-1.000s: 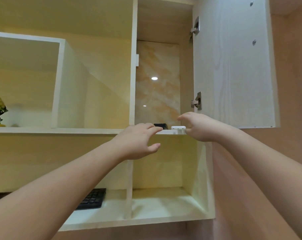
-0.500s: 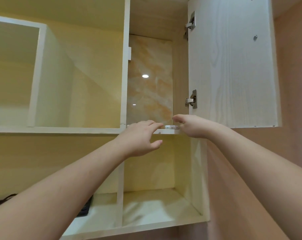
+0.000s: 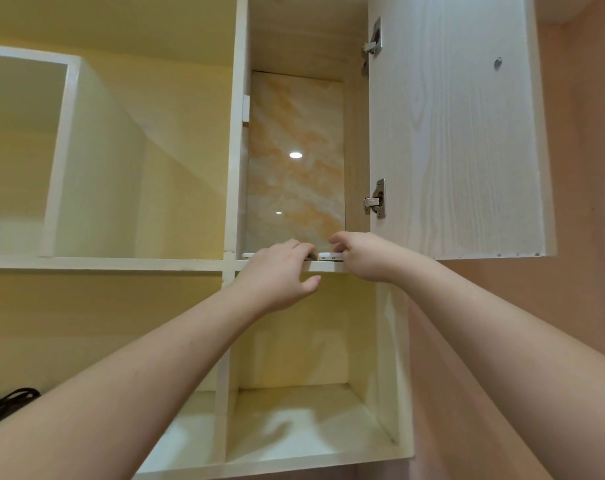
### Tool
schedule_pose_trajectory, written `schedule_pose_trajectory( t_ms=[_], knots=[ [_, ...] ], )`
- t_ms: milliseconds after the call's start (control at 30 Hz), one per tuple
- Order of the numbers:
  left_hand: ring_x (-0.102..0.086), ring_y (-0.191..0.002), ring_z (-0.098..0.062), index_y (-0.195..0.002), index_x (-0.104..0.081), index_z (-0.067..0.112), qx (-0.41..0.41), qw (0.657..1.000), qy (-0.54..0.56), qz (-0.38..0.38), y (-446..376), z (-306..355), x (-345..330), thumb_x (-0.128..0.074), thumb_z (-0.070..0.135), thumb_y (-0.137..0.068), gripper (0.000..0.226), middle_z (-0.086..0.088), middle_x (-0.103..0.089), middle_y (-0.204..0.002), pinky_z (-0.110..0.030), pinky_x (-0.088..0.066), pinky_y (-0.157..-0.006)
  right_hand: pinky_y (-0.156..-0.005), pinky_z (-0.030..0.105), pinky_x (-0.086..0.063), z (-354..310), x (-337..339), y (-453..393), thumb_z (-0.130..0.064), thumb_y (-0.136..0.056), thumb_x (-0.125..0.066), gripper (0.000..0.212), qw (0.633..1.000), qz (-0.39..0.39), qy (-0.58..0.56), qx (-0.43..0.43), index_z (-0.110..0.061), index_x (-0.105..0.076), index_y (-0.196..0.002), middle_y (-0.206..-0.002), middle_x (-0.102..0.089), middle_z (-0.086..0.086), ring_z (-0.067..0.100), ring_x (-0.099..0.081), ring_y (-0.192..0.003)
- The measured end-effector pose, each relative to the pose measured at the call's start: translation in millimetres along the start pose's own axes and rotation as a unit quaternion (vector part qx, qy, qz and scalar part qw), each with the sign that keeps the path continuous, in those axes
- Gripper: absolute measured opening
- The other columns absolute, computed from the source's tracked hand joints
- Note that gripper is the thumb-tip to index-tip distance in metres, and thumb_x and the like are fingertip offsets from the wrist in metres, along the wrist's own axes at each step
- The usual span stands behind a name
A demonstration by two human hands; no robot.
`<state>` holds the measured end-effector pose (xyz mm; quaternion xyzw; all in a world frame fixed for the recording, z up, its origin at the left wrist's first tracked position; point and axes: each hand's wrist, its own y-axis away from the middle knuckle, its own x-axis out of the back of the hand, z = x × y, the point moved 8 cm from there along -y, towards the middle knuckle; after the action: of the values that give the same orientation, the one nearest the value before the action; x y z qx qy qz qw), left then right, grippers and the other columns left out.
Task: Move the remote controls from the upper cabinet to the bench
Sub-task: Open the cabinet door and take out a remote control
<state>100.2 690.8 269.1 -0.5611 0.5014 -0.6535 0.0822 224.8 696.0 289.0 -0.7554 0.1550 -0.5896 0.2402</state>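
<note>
Both hands reach up to the front edge of the shelf [image 3: 287, 267] in the open upper cabinet. Left hand [image 3: 277, 271]: fingers curled over a dark remote [image 3: 310, 257] at the shelf edge, thumb below the shelf; firm hold cannot be confirmed. Right hand [image 3: 365, 256]: fingers curled onto a white remote [image 3: 330, 256] just beside the dark one. Door [image 3: 457, 133] stands open on two hinges. A black cable [image 3: 6, 403] lies lower left. No legible writing or brand on either remote.
</note>
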Motion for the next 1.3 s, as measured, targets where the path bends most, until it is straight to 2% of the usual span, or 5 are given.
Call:
schedule_pose_trajectory(
  t_ms=[500, 800, 900, 1167, 1300],
  knots=[
    [-0.061, -0.099, -0.027, -0.121, -0.055, 0.011, 0.156, 0.985, 0.078, -0.019, -29, 2, -12, -0.053, 0.054, -0.085, 0.056, -0.006, -0.065, -0.112, -0.042, -0.050, -0.087, -0.090, 0.025, -0.044, -4, 17, 27, 0.004, -0.088, -0.039, 0.064, 0.980, 0.019, -0.194, 0.030, -0.019, -0.028, -0.147, -0.137, -0.050, 0.004, 0.017, -0.051, -0.124],
    [-0.062, -0.077, -0.025, -0.065, -0.044, 0.018, 0.205, 0.964, 0.163, -0.035, -30, 3, -6, -0.066, 0.038, -0.082, 0.035, -0.005, -0.057, -0.088, -0.033, -0.051, -0.070, -0.095, 0.032, -0.047, 2, 27, 29, 0.002, -0.088, -0.035, 0.063, 0.984, 0.062, -0.167, 0.017, -0.019, -0.029, -0.147, -0.142, -0.046, 0.004, 0.020, -0.049, -0.125],
    [-0.053, -0.065, -0.024, -0.078, -0.066, 0.008, 0.196, 0.963, 0.184, -0.026, -29, 4, 4, -0.072, 0.039, -0.077, 0.032, -0.007, -0.060, -0.080, -0.031, -0.046, -0.057, -0.097, 0.035, -0.047, 4, 25, 28, 0.002, -0.089, -0.033, 0.062, 0.987, 0.059, -0.149, 0.011, -0.019, -0.029, -0.147, -0.143, -0.045, 0.003, 0.021, -0.049, -0.125],
    [-0.068, -0.089, -0.026, -0.105, -0.066, 0.018, 0.178, 0.961, 0.211, -0.007, -15, -6, 21, -0.070, 0.031, -0.078, 0.030, -0.009, -0.070, -0.103, -0.035, -0.055, -0.075, -0.100, 0.032, -0.043, -1, 13, 27, -0.001, -0.092, -0.029, 0.059, 0.997, 0.030, -0.070, 0.008, -0.019, -0.030, -0.148, -0.149, -0.040, 0.006, 0.024, -0.045, -0.129],
    [-0.063, -0.079, -0.019, -0.103, -0.064, 0.020, 0.174, 0.958, 0.227, 0.001, -9, -16, 25, -0.071, 0.029, -0.077, 0.029, -0.010, -0.069, -0.107, -0.030, -0.051, -0.070, -0.073, 0.029, -0.046, -7, 7, 25, -0.001, -0.092, -0.028, 0.056, 0.998, 0.017, -0.052, 0.023, -0.022, -0.040, -0.142, -0.138, -0.049, 0.009, 0.025, -0.053, -0.096]
  ],
)
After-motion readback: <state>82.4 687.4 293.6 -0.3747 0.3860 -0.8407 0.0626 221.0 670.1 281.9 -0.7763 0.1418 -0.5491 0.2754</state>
